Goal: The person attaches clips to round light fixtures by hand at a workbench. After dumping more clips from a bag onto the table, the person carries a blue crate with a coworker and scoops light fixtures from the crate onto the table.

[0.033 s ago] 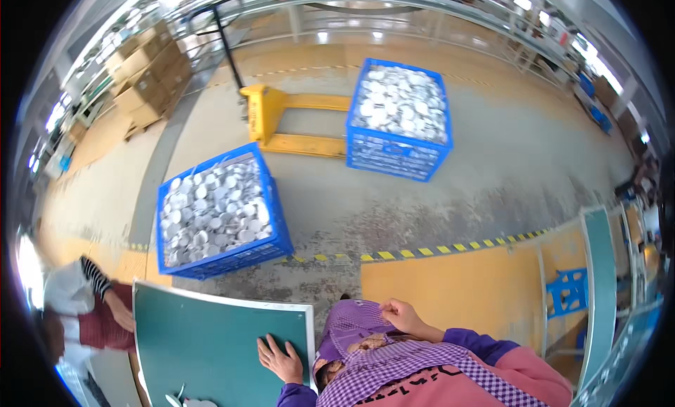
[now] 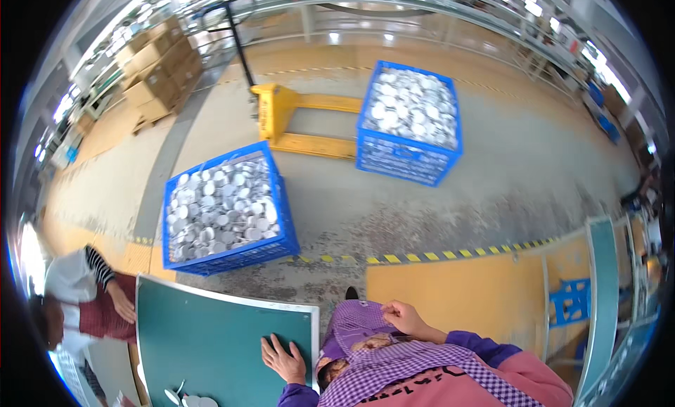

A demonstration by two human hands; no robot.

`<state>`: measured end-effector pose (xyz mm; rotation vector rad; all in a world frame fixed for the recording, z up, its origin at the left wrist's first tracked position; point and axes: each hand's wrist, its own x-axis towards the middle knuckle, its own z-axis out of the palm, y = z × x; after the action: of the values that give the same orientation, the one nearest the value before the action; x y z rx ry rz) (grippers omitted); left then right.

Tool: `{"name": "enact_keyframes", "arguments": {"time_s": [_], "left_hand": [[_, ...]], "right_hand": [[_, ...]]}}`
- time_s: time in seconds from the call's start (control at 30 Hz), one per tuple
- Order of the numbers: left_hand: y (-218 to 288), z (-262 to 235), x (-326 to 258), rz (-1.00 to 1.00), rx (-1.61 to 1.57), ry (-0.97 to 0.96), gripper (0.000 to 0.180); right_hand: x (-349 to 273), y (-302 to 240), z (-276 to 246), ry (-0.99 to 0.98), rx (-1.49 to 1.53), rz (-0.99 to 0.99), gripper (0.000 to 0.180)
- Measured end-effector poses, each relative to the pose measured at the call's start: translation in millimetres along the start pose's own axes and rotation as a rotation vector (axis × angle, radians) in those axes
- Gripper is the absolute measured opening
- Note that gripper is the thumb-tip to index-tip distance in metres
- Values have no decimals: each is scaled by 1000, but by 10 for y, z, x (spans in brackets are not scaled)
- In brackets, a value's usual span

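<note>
My left hand (image 2: 285,361) lies flat on the green tabletop (image 2: 218,336), near its right edge. Its fingers are spread and nothing is in them. In front of my body, my right hand (image 2: 406,317) is held beside the purple checked apron (image 2: 355,322). The fingers of that hand are curled together at the cloth, and whatever may be between them is hidden. Some white round pieces (image 2: 199,402) lie at the near edge of the tabletop, partly cut off by the picture's rim.
Two blue crates, one ahead left (image 2: 285,227) and one farther right (image 2: 404,166), hold many white discs. A yellow pallet jack (image 2: 278,115) reaches the farther crate. Stacked cartons (image 2: 158,73) stand far left. A co-worker's hand (image 2: 123,305) is by the table's left edge. A blue stool (image 2: 571,301) stands right.
The view has shifted slightly, so the crates and pallet jack appear a little farther right. A dark shoe tip shows more beyond the apron. Both my hands keep nearly the same place and pose.
</note>
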<state>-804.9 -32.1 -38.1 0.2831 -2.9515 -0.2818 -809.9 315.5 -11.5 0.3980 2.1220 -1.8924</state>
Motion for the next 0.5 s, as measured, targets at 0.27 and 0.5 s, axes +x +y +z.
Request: {"name": "enact_keyframes", "arguments": {"time_s": [0.27,0.5], "left_hand": [[90,-473,144,-69,29,-59,59],[39,-323,31,-203,-37,-248,62]], "right_hand": [[1315,212,-145,-310,-137,2,19],[2296,-212,-359,-288,-201,185,19]]}}
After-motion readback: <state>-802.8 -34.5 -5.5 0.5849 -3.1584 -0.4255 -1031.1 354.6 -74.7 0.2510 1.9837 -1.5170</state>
